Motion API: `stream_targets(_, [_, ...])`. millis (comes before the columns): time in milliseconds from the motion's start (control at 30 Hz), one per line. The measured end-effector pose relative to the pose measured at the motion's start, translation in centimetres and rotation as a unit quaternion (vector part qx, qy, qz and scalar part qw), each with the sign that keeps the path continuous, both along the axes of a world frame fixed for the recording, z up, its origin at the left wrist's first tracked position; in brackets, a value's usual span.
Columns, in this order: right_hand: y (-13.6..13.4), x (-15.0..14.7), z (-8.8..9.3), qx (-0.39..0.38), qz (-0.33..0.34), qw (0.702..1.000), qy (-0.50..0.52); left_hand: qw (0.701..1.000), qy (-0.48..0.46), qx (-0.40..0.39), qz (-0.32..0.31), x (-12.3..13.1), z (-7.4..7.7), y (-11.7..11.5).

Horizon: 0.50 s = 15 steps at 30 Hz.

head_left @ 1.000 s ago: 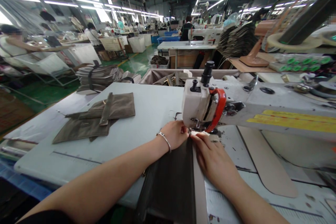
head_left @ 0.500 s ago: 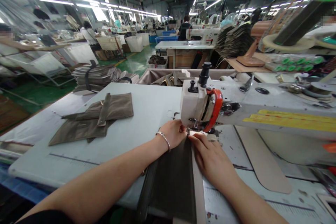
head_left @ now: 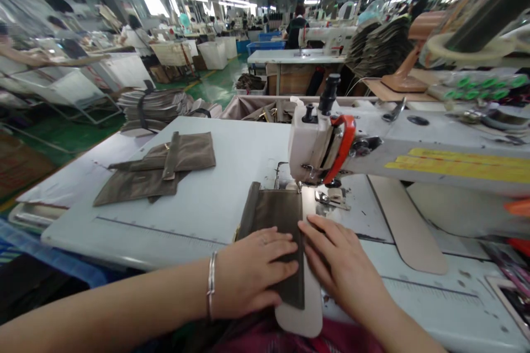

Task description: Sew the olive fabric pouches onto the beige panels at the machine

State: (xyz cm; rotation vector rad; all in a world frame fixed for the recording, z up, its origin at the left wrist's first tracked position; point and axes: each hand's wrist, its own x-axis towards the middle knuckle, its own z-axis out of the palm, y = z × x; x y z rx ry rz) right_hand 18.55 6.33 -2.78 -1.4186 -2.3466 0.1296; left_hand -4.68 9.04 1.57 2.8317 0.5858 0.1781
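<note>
your left hand point(head_left: 252, 270) lies flat, fingers spread, on the near end of the dark olive fabric piece point(head_left: 275, 212), gripping nothing. your right hand point(head_left: 342, 273) lies open just beside it, fingertips touching the fabric's right edge where a pale strip point(head_left: 304, 314) shows. the fabric lies on the bench point(head_left: 199, 215), its far end just short of the sewing machine point(head_left: 314, 146) head. more olive pieces point(head_left: 159, 171) are stacked well apart to the left.
</note>
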Motion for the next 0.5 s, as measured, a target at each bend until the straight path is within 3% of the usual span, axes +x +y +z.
stream_targets(100, [-0.5, 0.1, 0.0, -0.007, -0.005, 1.000, 0.012, 0.999, -0.033, 0.010, -0.010, -1.5, -0.9, -3.0])
stream_targets(233, [-0.1, 0.1, 0.0, -0.009, -0.004, 1.000, 0.010, 0.998, -0.039, 0.051, -0.006, -2.1, -1.6, -3.9])
stream_targets(367, [-0.2, 0.1, 0.1, 0.004, -0.004, 1.000, 0.003, 0.999, -0.041, 0.019, -0.007, -1.7, -0.5, -2.9])
stream_targets(500, [-0.2, 0.1, -0.1, 0.008, -0.005, 1.000, -0.007, 0.997, -0.052, 0.006, 0.053, -0.1, 0.2, 0.9])
